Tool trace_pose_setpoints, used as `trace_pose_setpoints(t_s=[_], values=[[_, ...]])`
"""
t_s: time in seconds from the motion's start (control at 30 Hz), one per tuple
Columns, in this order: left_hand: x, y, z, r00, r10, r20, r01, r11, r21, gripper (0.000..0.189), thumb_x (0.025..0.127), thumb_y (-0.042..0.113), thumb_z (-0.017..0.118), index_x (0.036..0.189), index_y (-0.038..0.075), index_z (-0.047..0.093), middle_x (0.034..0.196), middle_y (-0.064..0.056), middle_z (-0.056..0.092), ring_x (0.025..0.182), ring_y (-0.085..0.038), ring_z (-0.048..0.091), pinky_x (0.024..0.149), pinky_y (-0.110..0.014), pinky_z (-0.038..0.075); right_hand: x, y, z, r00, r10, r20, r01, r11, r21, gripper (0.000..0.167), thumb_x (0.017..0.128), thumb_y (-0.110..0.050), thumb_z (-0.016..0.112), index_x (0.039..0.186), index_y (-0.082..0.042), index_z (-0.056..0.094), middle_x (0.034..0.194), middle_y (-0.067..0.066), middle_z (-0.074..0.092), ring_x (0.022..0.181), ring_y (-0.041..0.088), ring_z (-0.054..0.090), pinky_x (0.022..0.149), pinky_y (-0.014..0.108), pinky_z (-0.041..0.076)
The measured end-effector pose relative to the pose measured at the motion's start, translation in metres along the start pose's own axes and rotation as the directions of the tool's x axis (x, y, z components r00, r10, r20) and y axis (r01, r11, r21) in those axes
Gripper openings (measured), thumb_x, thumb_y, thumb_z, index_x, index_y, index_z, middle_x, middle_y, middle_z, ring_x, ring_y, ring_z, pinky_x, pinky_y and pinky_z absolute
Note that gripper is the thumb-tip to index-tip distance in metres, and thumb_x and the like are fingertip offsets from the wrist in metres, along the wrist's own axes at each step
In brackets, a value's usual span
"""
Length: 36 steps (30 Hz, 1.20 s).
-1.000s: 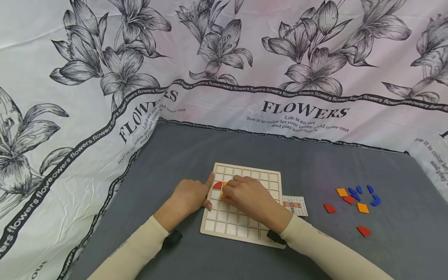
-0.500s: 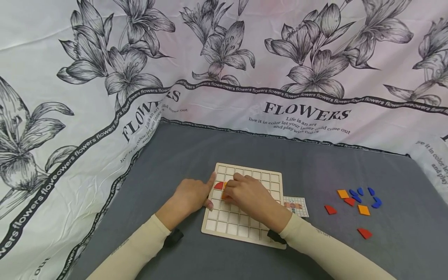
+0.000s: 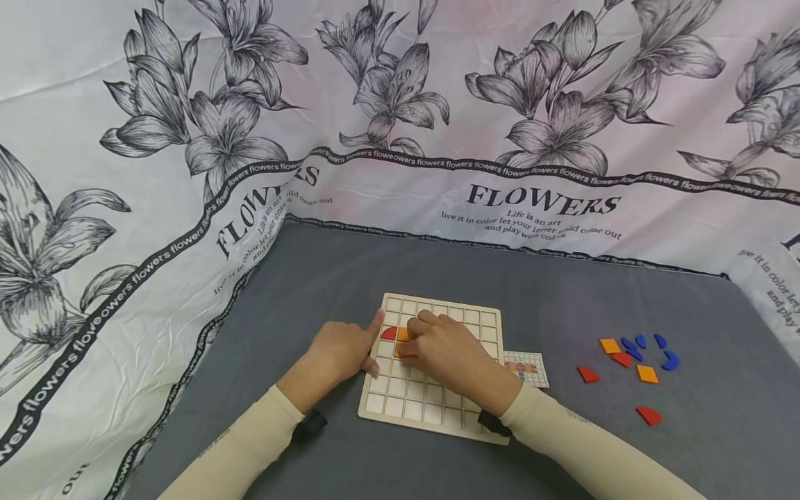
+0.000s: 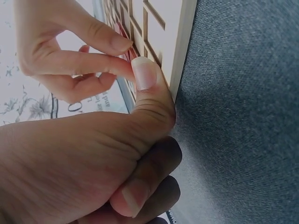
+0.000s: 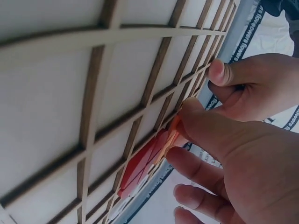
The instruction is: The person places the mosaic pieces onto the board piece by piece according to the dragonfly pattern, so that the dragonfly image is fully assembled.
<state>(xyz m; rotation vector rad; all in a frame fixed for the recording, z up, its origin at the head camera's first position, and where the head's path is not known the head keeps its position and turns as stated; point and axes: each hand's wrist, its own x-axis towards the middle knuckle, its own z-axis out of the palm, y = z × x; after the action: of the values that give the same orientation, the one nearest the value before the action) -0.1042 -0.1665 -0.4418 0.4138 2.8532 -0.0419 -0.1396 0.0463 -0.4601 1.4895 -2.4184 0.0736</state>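
A pale wooden grid board [image 3: 431,414] lies on the grey tabletop. My left hand [image 3: 337,348] holds its left edge, thumb [image 4: 145,77] on the rim and index finger straight along the side. My right hand [image 3: 446,351] is over the grid, pinching an orange tile [image 5: 174,127] with thumb and index finger at a cell; the fingers hide part of it. Just above, an orange square tile [image 3: 403,333] lies in the grid, beside a red quarter-round tile [image 3: 389,333]. In the right wrist view, red tiles [image 5: 138,163] show in cells beyond the hand.
A small printed pattern card [image 3: 531,368] sticks out past the board's right side. Farther right lie loose orange tiles [image 3: 647,374], red tiles [image 3: 649,415] and several blue half-round tiles [image 3: 660,341]. A flower-printed cloth [image 3: 531,222] borders the table at the back and left.
The right hand's fingers have shifted slightly right, so more of the upper orange square shows. The left hand stays at the board's edge.
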Motion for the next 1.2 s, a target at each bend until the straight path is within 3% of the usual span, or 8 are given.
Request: trace_pose_setpoints(t_s=[0.33,0.7,0.97,1.2], values=[[0.001,0.001,0.001,1.0,0.009,-0.021,-0.009,1.0,0.004,0.103,0.08,0.053,0.08,0.164,0.009,0.04,0.064,-0.004,0.06,0.064,-0.022,0.062,0.067,-0.042,0.054,-0.011,-0.001,-0.002,0.996,0.086,0.017,-0.086,0.995,0.053,0.008,0.094,-0.029,0.083,0.1,-0.026,0.086,0.088,-0.005,0.063,0.083,0.015,0.052,0.073,0.031,0.05],[-0.001,0.003,-0.002,1.0,0.006,-0.018,-0.006,1.0,-0.017,0.103,0.079,0.049,0.085,0.163,0.008,0.041,0.066,-0.005,0.064,0.066,-0.022,0.063,0.068,-0.043,0.055,-0.036,0.006,-0.015,0.989,0.142,-0.029,-0.137,0.982,0.131,0.019,0.091,-0.024,0.085,0.109,-0.023,0.082,0.109,-0.007,0.067,0.103,0.016,0.059,0.088,0.033,0.054],[0.001,0.003,-0.001,1.0,0.0,-0.002,0.0,0.999,-0.032,0.105,0.081,0.049,0.084,0.165,0.007,0.038,0.061,-0.002,0.058,0.063,-0.02,0.057,0.066,-0.041,0.052,-0.063,0.015,-0.03,0.98,0.187,-0.072,-0.174,0.971,0.163,0.013,0.094,-0.027,0.082,0.107,-0.026,0.082,0.112,-0.005,0.066,0.099,0.016,0.057,0.082,0.034,0.053],[0.0,0.003,0.002,1.0,0.003,-0.002,-0.003,0.999,-0.038,0.105,0.081,0.048,0.084,0.165,0.006,0.037,0.059,-0.002,0.055,0.06,-0.019,0.053,0.063,-0.041,0.05,-0.097,0.029,-0.031,0.969,0.23,-0.095,-0.211,0.961,0.178,0.018,0.09,-0.023,0.086,0.107,-0.019,0.082,0.109,-0.005,0.067,0.097,0.015,0.057,0.079,0.036,0.053]])
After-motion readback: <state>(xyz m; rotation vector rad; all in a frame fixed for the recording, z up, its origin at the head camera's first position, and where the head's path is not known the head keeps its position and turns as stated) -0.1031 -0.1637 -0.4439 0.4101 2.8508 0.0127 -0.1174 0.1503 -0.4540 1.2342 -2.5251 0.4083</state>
